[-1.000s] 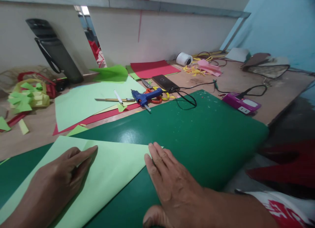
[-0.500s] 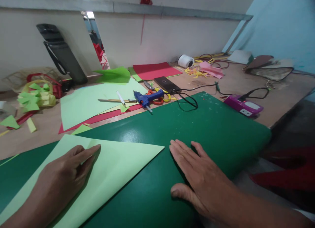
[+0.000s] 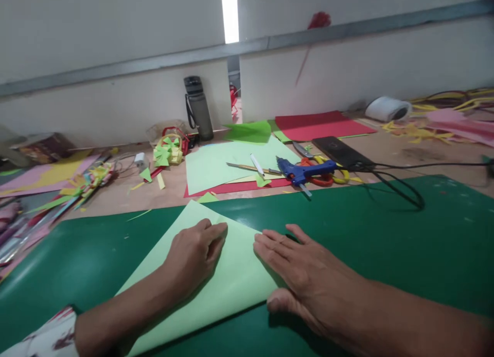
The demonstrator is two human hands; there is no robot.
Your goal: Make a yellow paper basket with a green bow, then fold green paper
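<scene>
A light green sheet of paper [image 3: 235, 274], folded so that it has a slanting edge and a pointed corner, lies on the green mat [image 3: 100, 254]. My left hand [image 3: 193, 256] presses on top of it, fingers curled in and the index finger and thumb resting on the surface. Nothing shows between those fingers. My right hand [image 3: 304, 274] lies flat with fingers stretched out, over the paper's right corner, which it hides. Its thumb is spread away from the other fingers, near the lower edge of the sheet.
Behind the mat lie a blue glue gun [image 3: 304, 171], scissors [image 3: 339, 177], a craft knife [image 3: 247, 166], a white pen [image 3: 257, 164] and a black phone [image 3: 343, 151] with a cable. Red paper [image 3: 324, 125], a dark bottle [image 3: 200, 110] and a yellow-green paper piece [image 3: 170, 151] stand or lie farther back.
The view has swung left, so everything sits farther right. My right hand has come from the bare mat onto the paper's right corner. My left hand stays pressed on the sheet.
</scene>
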